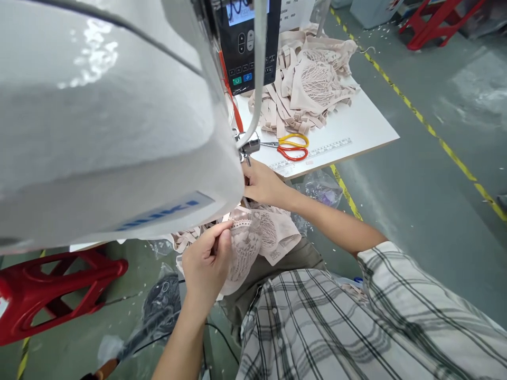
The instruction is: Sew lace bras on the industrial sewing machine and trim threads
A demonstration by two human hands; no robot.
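A beige lace bra (243, 253) hangs over my lap below the head of a white sewing machine (119, 142). My left hand (209, 258) is closed, thumb and forefinger pinching the scalloped edge of one lace cup. My right hand (264, 183) is beside the machine's needle end, above the bra. Its fingers look curled, but the machine head covers the fingertips, and whatever they grip cannot be made out. The needle and the seam under the machine head are also hidden.
A heap of beige bras (312, 79) lies on the white table (372, 126). Scissors (293, 148) with yellow and red handles lie beside a printed ruler (330, 148). A control panel (247, 50) stands behind. A red stool (59, 295) is at the left.
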